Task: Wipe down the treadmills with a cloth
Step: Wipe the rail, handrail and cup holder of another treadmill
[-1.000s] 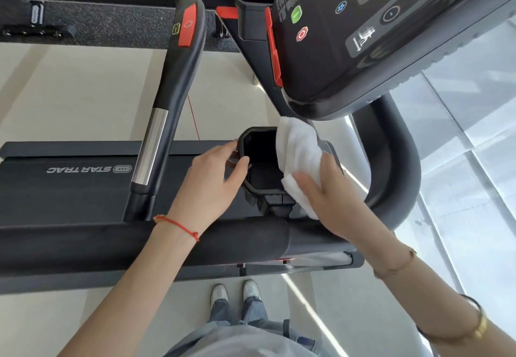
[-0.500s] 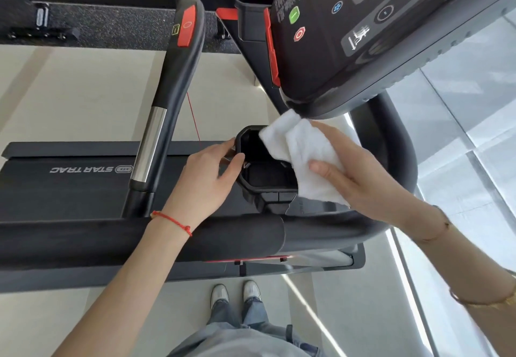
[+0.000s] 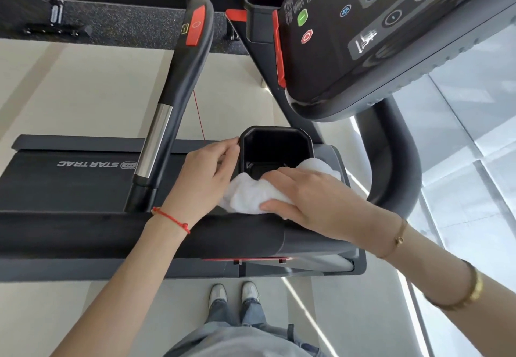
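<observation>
A black treadmill fills the view, its front handlebar [image 3: 83, 231] running across below my hands. A black cup holder [image 3: 275, 140] sits at the middle. My right hand [image 3: 315, 194] presses a bunched white cloth [image 3: 248, 196] against the holder's near rim and the bar below it. My left hand [image 3: 206, 175] grips the holder's left edge, fingers curled on its rim. The cloth's right part [image 3: 321, 167] shows behind my right hand. Part of the cloth is hidden under my palm.
The console [image 3: 377, 35] with buttons overhangs at upper right. A side handrail [image 3: 178, 85] with a red button rises left of the holder. The belt deck [image 3: 69, 178] lies at left. My shoes [image 3: 234, 295] stand on pale floor; glass panels lie to the right.
My right hand has carried the cloth from the holder's far right rim down to its near edge, toward my left hand. My left hand has stayed on the left rim.
</observation>
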Demonstrator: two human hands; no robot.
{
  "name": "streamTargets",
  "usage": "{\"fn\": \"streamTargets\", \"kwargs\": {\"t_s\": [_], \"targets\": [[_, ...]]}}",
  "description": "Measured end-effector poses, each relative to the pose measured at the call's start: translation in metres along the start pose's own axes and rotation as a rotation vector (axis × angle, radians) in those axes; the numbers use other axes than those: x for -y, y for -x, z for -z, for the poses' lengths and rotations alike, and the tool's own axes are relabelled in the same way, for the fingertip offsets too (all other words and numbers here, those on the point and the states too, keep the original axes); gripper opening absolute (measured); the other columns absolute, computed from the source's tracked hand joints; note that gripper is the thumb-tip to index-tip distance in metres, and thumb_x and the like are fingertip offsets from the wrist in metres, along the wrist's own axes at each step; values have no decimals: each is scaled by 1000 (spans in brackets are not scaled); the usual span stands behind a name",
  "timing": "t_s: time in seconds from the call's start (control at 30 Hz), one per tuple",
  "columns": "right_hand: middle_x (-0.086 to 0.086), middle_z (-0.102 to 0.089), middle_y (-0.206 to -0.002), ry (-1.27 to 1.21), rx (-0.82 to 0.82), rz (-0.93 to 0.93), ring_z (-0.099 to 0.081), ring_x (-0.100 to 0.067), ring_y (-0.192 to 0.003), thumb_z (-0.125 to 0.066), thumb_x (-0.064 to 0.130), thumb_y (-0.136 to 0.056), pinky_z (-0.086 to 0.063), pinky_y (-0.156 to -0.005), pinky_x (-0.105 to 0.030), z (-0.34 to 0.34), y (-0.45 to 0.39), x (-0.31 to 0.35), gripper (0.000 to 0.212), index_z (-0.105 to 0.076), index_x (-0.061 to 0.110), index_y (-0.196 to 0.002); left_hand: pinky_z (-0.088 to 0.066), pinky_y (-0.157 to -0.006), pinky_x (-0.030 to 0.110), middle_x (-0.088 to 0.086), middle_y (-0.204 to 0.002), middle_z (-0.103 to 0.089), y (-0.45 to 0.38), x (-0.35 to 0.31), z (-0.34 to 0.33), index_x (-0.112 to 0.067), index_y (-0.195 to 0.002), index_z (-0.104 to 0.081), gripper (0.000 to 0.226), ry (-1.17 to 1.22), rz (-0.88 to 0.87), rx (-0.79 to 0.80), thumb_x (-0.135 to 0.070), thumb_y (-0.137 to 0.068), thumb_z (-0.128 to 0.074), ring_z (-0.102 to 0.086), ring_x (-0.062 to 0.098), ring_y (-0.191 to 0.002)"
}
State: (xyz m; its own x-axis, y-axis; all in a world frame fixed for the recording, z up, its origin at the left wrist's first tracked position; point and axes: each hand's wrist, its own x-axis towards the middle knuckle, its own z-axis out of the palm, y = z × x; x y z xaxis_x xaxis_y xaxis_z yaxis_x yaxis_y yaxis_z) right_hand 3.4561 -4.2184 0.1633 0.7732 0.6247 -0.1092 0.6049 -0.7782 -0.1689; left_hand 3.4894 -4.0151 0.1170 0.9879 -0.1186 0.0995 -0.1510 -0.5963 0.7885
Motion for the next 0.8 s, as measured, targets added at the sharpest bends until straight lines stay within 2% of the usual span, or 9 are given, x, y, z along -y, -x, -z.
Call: {"fn": "streamTargets", "kwargs": {"t_s": [0.1, 0.17, 0.27, 0.4, 0.47, 0.57, 0.63, 0.73, 0.8], "targets": [[1, -64, -117, 16, -17, 50, -60, -18, -106, -38, 47, -99, -37, -91, -20, 6, 22, -18, 49, -57, 13, -129, -34, -73, -6, 2, -111, -71, 0, 1, -1, -16, -134, -59, 37, -10, -7, -8, -28, -101, -47, -54, -16, -73], [1, -67, -112, 38, -43, 69, -62, -19, -101, -38, 47, -99, -36, -91, -20, 5, 19, -19, 49, -60, 12, -125, -34, -76, -5, 1, -114, -71, 0, 2, -1, -16, -134, -59, 37, -14, -11, -15, -28, -101, -47, -54, -12, -76], [1, -66, -99, 45, -56, -9, -62, -21, -86, -28, 54, -99, -39, -73, -28, -4, -9, -1, 52, -58, 14, -112, -35, -78, -4, 1, -115, -70, -1, 1, -1, -16, -133, -60, 36, -18, -19, -23, -27, -101, -47, -56, -5, -80], [-3, -66, -86, 38, -152, -89, -61, -24, -72, -39, 51, -99, -28, -61, -28, -18, -20, 12, 45, -58, 11, -99, -37, -82, -3, -2, -119, -69, 0, 0, -2, -16, -133, -60, 37, -10, -18, -24, -27, -101, -47, -60, 1, -95], [-1, -66, -86, 1, -168, -81, -61, -22, -73, -38, 52, -98, -31, -64, -26, -16, -9, 8, 47, -62, 11, -102, -37, -79, -3, -4, -113, -70, 0, 0, -2, -16, -133, -60, 37, -20, -23, -14, -27, -101, -46, -59, -5, -89], [0, -65, -98, -89, -111, -20, -58, -20, -85, -36, 51, -98, -41, -79, -26, -9, 7, -6, 49, -62, 15, -117, -36, -74, -3, -6, -103, -68, 2, -1, -1, -17, -135, -58, 38, -53, -31, -14, -28, -101, -47, -54, -16, -74], [2, -62, -105, -173, -91, 13, -54, -18, -93, -43, 47, -99, -42, -88, -27, -6, 13, -14, 42, -58, 17, -124, -39, -77, 1, -4, -107, -69, 5, -2, 1, -18, -136, -57, 39, -96, -40, -17, -30, -100, -46, -56, -12, -78], [9, -59, -111, -320, -131, -33, -49, -14, -103, -53, 41, -96, -43, -92, -34, -5, 17, -15, 36, -55, 22, -126, -51, -88, 22, -4, -114, -68, 13, -5, 6, -22, -136, -56, 39, -142, -72, -10, -31, -99, -46, -62, 2, -94], [11, -59, -113, -409, -181, -84, -49, -10, -106, -58, 38, -95, -41, -94, -30, -4, 18, -12, 34, -54, 21, -125, -54, -89, 32, -4, -113, -67, 22, -8, 11, -21, -135, -57, 39, -171, -81, -23, -29, -98, -49, -63, 7, -97]]}}
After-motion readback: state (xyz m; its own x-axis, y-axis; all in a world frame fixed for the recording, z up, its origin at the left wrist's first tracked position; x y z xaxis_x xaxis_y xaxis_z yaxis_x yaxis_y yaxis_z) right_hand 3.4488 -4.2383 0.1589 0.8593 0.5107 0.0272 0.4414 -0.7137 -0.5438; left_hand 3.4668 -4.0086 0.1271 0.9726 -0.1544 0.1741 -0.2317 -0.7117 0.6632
